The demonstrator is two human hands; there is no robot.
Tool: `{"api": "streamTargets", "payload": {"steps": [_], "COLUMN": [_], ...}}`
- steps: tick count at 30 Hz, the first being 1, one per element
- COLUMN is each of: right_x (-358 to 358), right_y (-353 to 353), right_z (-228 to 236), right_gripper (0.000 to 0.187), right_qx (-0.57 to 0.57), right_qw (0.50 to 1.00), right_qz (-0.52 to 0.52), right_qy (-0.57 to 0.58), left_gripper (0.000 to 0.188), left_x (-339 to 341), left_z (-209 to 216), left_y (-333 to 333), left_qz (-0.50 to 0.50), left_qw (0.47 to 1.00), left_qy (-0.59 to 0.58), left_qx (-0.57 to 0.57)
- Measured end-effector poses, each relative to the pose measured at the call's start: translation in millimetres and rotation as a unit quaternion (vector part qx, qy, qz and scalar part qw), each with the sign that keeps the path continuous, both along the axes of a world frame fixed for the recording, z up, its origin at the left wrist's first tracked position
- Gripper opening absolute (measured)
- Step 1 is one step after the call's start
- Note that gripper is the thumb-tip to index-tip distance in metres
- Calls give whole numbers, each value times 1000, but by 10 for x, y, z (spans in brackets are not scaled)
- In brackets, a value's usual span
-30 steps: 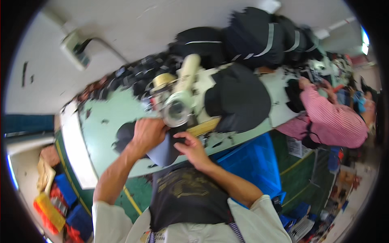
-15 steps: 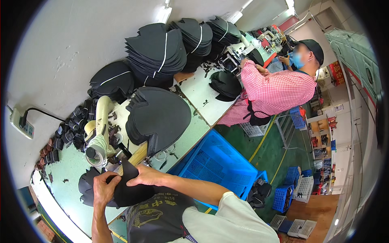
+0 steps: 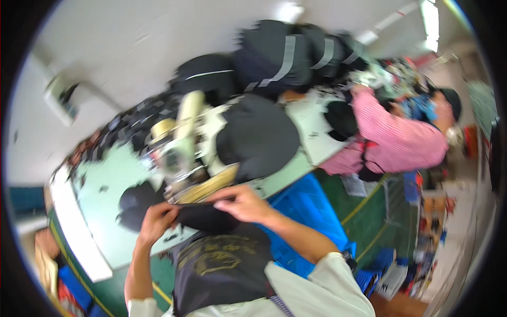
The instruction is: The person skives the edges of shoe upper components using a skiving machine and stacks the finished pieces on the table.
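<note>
Between my hands, close to my apron, is a black curved cut piece of sheet material. My left hand pinches its left end between thumb and fingers. At its right end, my right hand grips the upper edge. Just beyond them stands a cream-coloured bench machine with a wooden bar at its front. Left of the machine lie more black pieces. A large stack of black cut pieces rests on the table right of the machine. Motion blurs the picture.
Tied bundles of black pieces line the wall along the pale green table. A blue plastic crate stands at the table's right edge. Farther right, a person in a pink checked garment works at another machine.
Both hands have drawn the black piece from beside the machine toward my apron, and it now lies lengthwise between them. My view has turned, shifting the scene rightward.
</note>
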State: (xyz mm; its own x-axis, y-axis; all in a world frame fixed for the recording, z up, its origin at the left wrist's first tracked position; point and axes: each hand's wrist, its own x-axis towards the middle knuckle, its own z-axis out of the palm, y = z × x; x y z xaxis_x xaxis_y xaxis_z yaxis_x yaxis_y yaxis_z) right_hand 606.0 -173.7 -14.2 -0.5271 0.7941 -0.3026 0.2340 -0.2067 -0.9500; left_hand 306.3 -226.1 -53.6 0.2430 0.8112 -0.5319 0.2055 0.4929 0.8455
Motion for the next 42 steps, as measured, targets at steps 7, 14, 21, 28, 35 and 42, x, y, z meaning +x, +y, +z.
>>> {"api": "streamTargets", "payload": {"steps": [7, 14, 21, 28, 35, 42], "right_x": [121, -131, -200, 244, 619, 198], "right_y": [147, 217, 365, 188, 128, -204], "right_z": [44, 11, 197, 988, 1133, 292], "right_gripper": [48, 31, 29, 29, 36, 40], "right_qx": [199, 282, 278, 221, 562, 461], "right_qw": [972, 922, 913, 952, 770, 854], "right_qz": [62, 101, 38, -74, -194, -108], "right_qy": [-107, -247, -297, -196, -234, -216], "left_gripper": [18, 21, 20, 11, 72, 43], "left_x": [451, 510, 702, 498, -676, -738], "left_z": [34, -99, -220, -400, -1089, -861], "left_y": [253, 434, 472, 170, 29, -11], "left_qz": [153, 150, 149, 307, 47, 9], "left_qw": [987, 965, 941, 939, 845, 803], "left_qy": [48, 210, 267, 102, 496, 541], "left_qx": [1, 51, 144, 114, 197, 249]}}
